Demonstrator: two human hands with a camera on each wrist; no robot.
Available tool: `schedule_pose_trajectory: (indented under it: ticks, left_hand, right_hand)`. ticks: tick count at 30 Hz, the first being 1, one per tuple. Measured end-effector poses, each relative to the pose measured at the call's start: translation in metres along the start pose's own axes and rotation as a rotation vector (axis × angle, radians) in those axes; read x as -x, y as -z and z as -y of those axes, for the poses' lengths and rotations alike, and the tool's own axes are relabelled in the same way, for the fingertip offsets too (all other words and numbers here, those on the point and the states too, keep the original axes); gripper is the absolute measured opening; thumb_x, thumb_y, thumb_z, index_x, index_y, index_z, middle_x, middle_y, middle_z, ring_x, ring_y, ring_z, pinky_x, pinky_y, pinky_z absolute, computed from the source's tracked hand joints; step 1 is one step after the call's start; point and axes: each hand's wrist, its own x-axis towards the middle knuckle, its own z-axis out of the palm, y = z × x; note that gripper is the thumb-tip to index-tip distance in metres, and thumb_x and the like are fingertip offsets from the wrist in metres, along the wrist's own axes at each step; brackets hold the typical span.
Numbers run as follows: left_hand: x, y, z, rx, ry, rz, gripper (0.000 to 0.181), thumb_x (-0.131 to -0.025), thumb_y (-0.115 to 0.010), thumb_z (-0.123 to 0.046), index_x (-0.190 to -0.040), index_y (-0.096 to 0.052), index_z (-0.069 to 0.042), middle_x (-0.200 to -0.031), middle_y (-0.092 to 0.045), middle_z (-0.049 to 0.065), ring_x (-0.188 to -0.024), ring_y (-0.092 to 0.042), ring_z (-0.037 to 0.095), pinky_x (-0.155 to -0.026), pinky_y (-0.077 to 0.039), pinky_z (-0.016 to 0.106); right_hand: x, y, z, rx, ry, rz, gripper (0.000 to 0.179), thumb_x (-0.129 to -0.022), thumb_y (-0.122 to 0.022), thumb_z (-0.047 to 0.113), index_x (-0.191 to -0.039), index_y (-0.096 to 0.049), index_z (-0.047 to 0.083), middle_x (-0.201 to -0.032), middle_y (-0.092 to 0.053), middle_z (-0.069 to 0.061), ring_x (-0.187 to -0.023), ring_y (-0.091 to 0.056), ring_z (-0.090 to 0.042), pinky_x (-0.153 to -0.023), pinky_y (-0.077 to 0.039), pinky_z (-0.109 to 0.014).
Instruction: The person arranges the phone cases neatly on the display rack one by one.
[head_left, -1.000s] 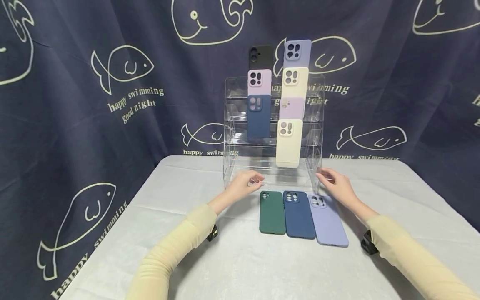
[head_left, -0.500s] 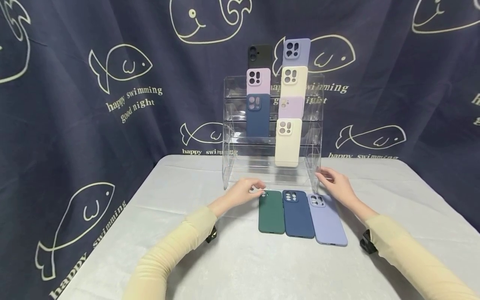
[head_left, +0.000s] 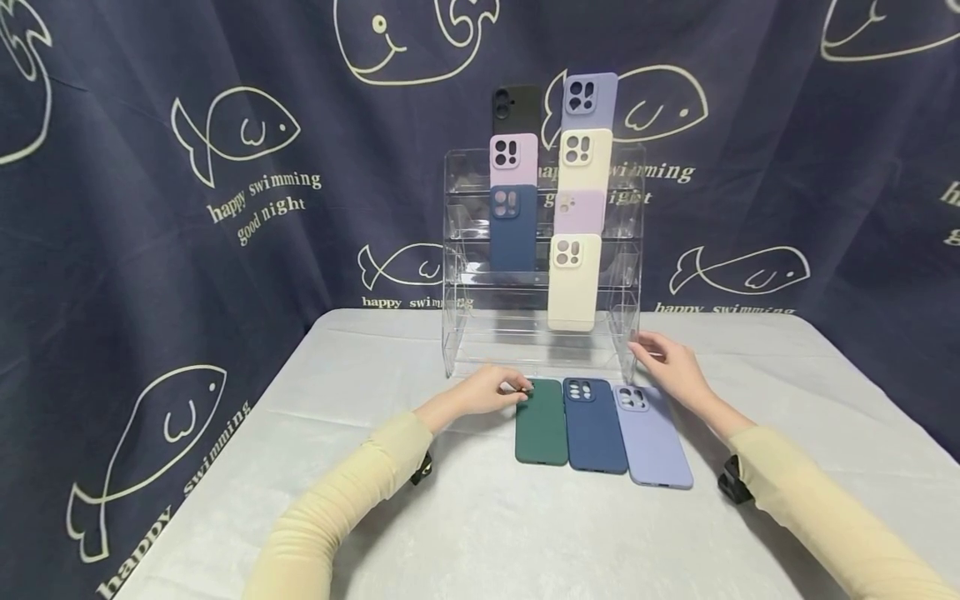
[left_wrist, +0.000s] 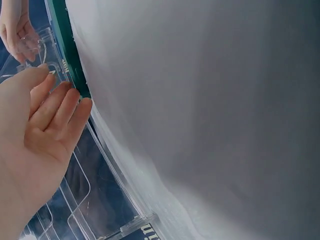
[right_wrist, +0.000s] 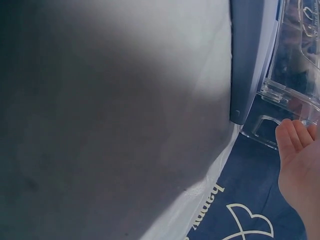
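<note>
My left hand (head_left: 487, 390) is at the upper left corner of a green phone case (head_left: 542, 423) lying on the table. In the left wrist view its loosely bent fingers (left_wrist: 65, 110) come up to the end of the green phone case (left_wrist: 67, 47). A dark blue phone case (head_left: 596, 427) and a lavender one (head_left: 655, 437) lie beside it in a row. My right hand (head_left: 671, 362) is at the right side of the clear display stand (head_left: 543, 312), its fingertips touching or very near the side wall. In the right wrist view those fingers (right_wrist: 292, 134) look nearly straight.
On the stand's tiers, two columns of phone cases lean back. The left column has black (head_left: 516, 108), pink (head_left: 514, 160) and blue (head_left: 513, 237) ones. Lavender, cream and pink cases fill the right column above a cream case (head_left: 573, 283). A dark patterned curtain (head_left: 247, 200) hangs behind the white-covered table (head_left: 480, 525).
My left hand has come down from in front of the stand to the green phone case's upper left corner. The right hand stays by the stand. The head view shifts slightly.
</note>
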Motion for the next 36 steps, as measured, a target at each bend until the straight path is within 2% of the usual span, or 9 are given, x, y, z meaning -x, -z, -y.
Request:
schedule_pose_trajectory:
  ticks: [8,10,12,15,18,22,27,33,36]
  left_hand:
    - [0.0014,-0.0006,0.0035,0.016,0.013,-0.002,0.016,-0.093,-0.059,-0.018,-0.103,-0.07,-0.012,-0.105,-0.07,0.0,-0.103,-0.063,0.014,-0.085,-0.052,0.016]
    - [0.0014,-0.001,0.0042,0.024,0.009,-0.007,0.015,-0.092,-0.06,-0.019,-0.099,-0.071,-0.013,-0.1,-0.071,-0.002,-0.1,-0.064,0.013,-0.084,-0.052,0.015]
    - [0.0014,-0.001,0.0044,0.033,0.005,-0.013,0.013,-0.092,-0.06,-0.02,-0.096,-0.071,-0.014,-0.097,-0.071,-0.003,-0.099,-0.064,0.012,-0.083,-0.052,0.014]
    - [0.0012,-0.0012,0.0044,0.04,-0.002,-0.022,0.013,-0.092,-0.06,-0.02,-0.095,-0.071,-0.014,-0.095,-0.071,-0.003,-0.096,-0.063,0.011,-0.081,-0.051,0.013]
    - [0.0013,-0.0013,0.0045,0.038,-0.009,-0.037,0.014,-0.092,-0.059,-0.017,-0.099,-0.07,-0.011,-0.096,-0.071,-0.001,-0.093,-0.064,0.011,-0.081,-0.052,0.014]
    - [0.0015,-0.001,0.0055,0.02,0.009,-0.048,0.022,-0.092,-0.059,-0.016,-0.112,-0.065,-0.006,-0.107,-0.068,0.005,-0.094,-0.065,0.015,-0.084,-0.052,0.018]
    - [0.0017,-0.0006,0.0048,-0.018,0.039,-0.018,0.034,-0.092,-0.059,-0.02,-0.124,-0.058,-0.005,-0.119,-0.065,0.008,-0.103,-0.064,0.019,-0.091,-0.051,0.024]
    - [0.0016,-0.0023,0.0037,-0.018,0.041,0.01,0.032,-0.09,-0.063,-0.018,-0.119,-0.061,-0.004,-0.105,-0.069,0.007,-0.096,-0.065,0.018,-0.086,-0.052,0.021]
    - [0.0018,-0.0024,0.003,0.002,0.059,0.033,0.029,-0.088,-0.065,-0.02,-0.113,-0.065,-0.005,-0.102,-0.069,0.007,-0.092,-0.064,0.016,-0.083,-0.051,0.02]
  right_hand:
    - [0.0003,-0.0006,-0.0016,-0.004,0.002,0.004,0.038,-0.095,-0.056,0.022,-0.119,-0.057,-0.008,-0.112,-0.063,-0.028,-0.099,-0.063,-0.041,-0.085,-0.05,-0.042]
    - [0.0004,-0.0011,-0.0025,-0.001,0.0,0.005,0.038,-0.095,-0.056,0.022,-0.119,-0.057,-0.007,-0.112,-0.063,-0.027,-0.1,-0.063,-0.04,-0.085,-0.052,-0.034]
    - [0.0003,-0.0016,-0.0035,-0.003,-0.002,0.007,0.038,-0.095,-0.056,0.023,-0.119,-0.057,-0.007,-0.112,-0.064,-0.026,-0.1,-0.062,-0.039,-0.083,-0.052,-0.019]
    - [0.0003,-0.0019,-0.0039,-0.008,-0.002,0.008,0.039,-0.095,-0.056,0.023,-0.119,-0.057,-0.007,-0.112,-0.064,-0.026,-0.1,-0.062,-0.038,-0.079,-0.044,0.001]
    - [0.0002,-0.0018,-0.003,-0.009,-0.002,0.008,0.038,-0.095,-0.056,0.023,-0.119,-0.057,-0.007,-0.112,-0.064,-0.026,-0.1,-0.062,-0.038,-0.077,-0.039,0.006]
    - [-0.0005,-0.0013,-0.0014,-0.004,-0.006,0.007,0.039,-0.095,-0.056,0.024,-0.119,-0.058,-0.006,-0.112,-0.064,-0.025,-0.101,-0.063,-0.038,-0.078,-0.043,0.002]
    - [-0.0006,-0.0003,-0.0008,0.001,-0.006,0.008,0.039,-0.095,-0.056,0.024,-0.119,-0.058,-0.006,-0.112,-0.064,-0.025,-0.1,-0.063,-0.037,-0.08,-0.046,-0.003]
    - [0.0,-0.0002,-0.0007,0.007,-0.01,0.013,0.039,-0.095,-0.055,0.024,-0.119,-0.058,-0.006,-0.112,-0.064,-0.026,-0.101,-0.062,-0.039,-0.086,-0.051,-0.037]
    - [-0.0002,-0.0005,-0.001,0.005,-0.013,0.015,0.039,-0.095,-0.055,0.025,-0.119,-0.058,-0.006,-0.113,-0.064,-0.026,-0.102,-0.062,-0.039,-0.087,-0.049,-0.043]
